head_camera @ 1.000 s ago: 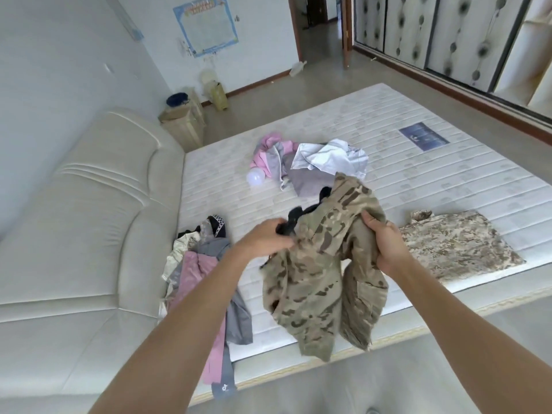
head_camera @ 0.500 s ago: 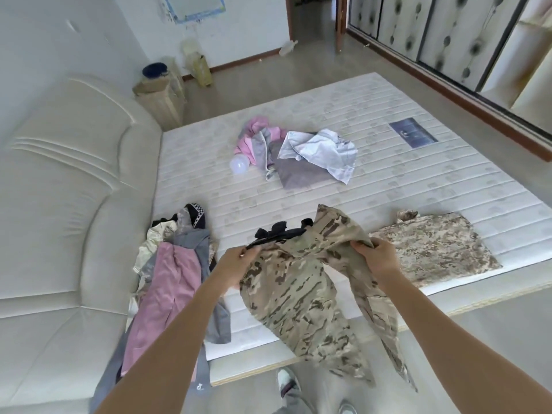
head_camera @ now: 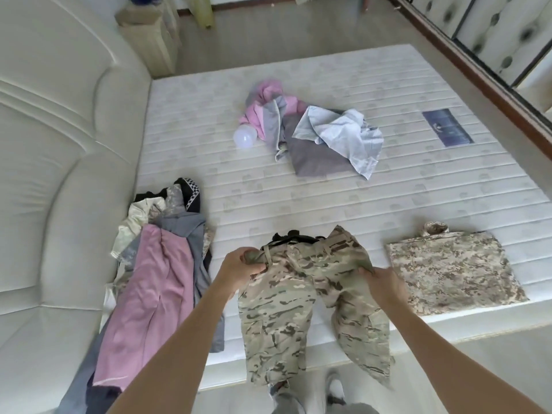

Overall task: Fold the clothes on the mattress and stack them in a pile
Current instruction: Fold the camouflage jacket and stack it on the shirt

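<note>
1. A pair of tan and brown camouflage cargo trousers (head_camera: 301, 297) lies at the near edge of the white quilted mattress (head_camera: 388, 192), legs hanging off the edge toward the person.
2. The left hand (head_camera: 242, 265) and right hand (head_camera: 380, 283) each clutch one end of the waistband, probably to spread it flat for folding.
3. Just right of the trousers rests a folded pale camouflage garment (head_camera: 448, 270), likely the pile's start.
4. Left of the trousers lies a loose heap of pink and grey clothes (head_camera: 161, 264).
</note>
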